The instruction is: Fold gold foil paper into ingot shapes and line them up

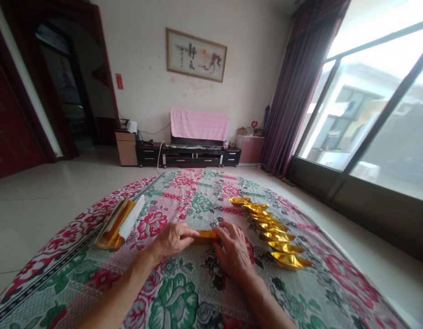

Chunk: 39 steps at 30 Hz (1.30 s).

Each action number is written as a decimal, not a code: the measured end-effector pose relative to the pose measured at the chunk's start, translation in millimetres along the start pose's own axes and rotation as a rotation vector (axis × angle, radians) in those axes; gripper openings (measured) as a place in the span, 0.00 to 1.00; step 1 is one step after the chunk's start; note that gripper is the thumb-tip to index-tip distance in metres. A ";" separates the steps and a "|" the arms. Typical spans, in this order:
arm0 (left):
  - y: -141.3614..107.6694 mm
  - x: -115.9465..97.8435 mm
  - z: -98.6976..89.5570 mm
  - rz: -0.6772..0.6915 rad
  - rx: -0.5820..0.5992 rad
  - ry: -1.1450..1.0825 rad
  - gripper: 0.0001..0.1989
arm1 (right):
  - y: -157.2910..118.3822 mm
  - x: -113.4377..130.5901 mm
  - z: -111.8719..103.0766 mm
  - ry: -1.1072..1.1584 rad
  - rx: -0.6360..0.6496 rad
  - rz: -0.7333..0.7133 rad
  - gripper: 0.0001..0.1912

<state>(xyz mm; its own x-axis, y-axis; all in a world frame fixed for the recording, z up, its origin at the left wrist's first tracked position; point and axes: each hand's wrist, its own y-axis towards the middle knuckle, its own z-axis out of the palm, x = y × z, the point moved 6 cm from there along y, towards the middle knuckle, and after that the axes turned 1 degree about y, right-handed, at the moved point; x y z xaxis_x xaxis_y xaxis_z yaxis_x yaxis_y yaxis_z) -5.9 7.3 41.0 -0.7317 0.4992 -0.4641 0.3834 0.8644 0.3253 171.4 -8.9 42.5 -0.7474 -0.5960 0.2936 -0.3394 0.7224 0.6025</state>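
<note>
A narrow folded strip of gold paper (206, 234) lies level between my hands, over the flowered cloth. My left hand (173, 239) pinches its left end between thumb and fingers. At the right end, my right hand (232, 246) has its thumb and fingers closed on the paper. To the right, several folded gold boat shapes (279, 236) stand in a slanting row. On the left lies a curled stack of gold and white paper sheets (119, 224), apart from my hands.
The flowered cloth (173, 301) covers a rounded surface. Beyond it, a low black cabinet (184, 160) stands against the wall, with a pink cloth (199, 124) above it. A purple curtain (288, 87) and large windows are at the right, a doorway at the left.
</note>
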 end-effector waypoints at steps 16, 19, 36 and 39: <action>-4.5 -14.4 1.8 0.092 0.049 0.276 0.06 | 0.3 16.8 -8.7 -0.012 0.045 -0.111 0.06; -4.9 -19.6 -0.1 0.095 0.045 0.308 0.06 | -0.2 17.6 -9.1 -0.012 0.048 -0.114 0.08; -6.6 -8.6 6.9 -0.181 0.182 0.063 0.26 | -2.1 19.9 -10.3 0.007 0.135 -0.134 0.10; -3.0 -3.8 7.2 -0.221 0.096 0.148 0.22 | -2.7 19.2 -7.8 -0.001 0.136 -0.135 0.10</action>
<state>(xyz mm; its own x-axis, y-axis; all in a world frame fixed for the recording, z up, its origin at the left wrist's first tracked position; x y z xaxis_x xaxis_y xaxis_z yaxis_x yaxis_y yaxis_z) -0.2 3.3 35.8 -0.8750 0.2897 -0.3879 0.2517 0.9566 0.1467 162.3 -25.0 52.3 -0.6903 -0.6906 0.2156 -0.5112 0.6765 0.5302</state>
